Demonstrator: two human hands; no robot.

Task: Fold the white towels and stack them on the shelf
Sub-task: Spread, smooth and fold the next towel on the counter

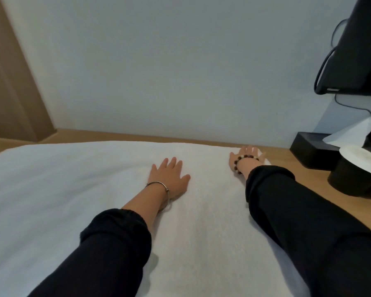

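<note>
A brown wooden panel (9, 82) stands at far left against the pale wall (159, 61). The white towel (73, 189) lies spread flat over the wooden table (287, 174), its left side running out of view and its far edge near the wall. The left hand (169, 179) rests palm down on the towel's middle, fingers straight and spread, gripping nothing, with a metal bangle (159, 185) at the wrist. The right hand (246, 157), wearing a bead bracelet (242, 159), lies open on the towel's far right corner, fingers stretched out flat. Right of that corner is a strip of bare table, then a black tissue box (308, 153) and a black cylinder (351, 181) near the towel's right edge. A dark screen (360, 46) hangs above them.
</note>
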